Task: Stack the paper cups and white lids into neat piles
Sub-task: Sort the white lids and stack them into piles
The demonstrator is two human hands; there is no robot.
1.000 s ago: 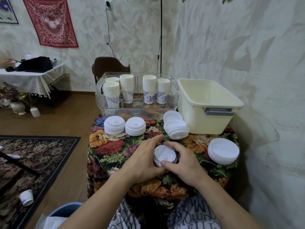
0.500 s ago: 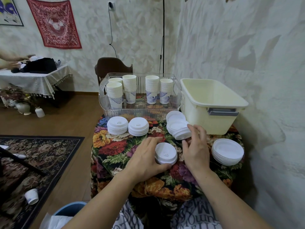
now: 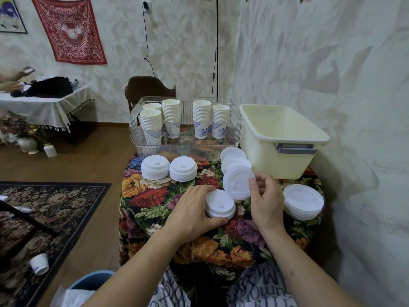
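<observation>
Left hand [image 3: 192,214] cupped a short lid pile [image 3: 219,204] near the floral table's [image 3: 152,209] front edge; right hand [image 3: 265,199] pinched a tilted, round plastic lid [image 3: 236,183]

You are seated in a lived-in home room, not a workplace: a red wall hanging [image 3: 68,29] and a framed picture [image 3: 11,15] decorate the textured plaster wall, and a patterned rug [image 3: 44,209] lies on the wood floor. Your small table wears a floral cloth [image 3: 155,200], a wooden chair [image 3: 150,89] stands behind it, and a side table with a fringed lace cloth [image 3: 48,109] sits at left, with vases [image 3: 27,145] on the floor below it.
</observation>
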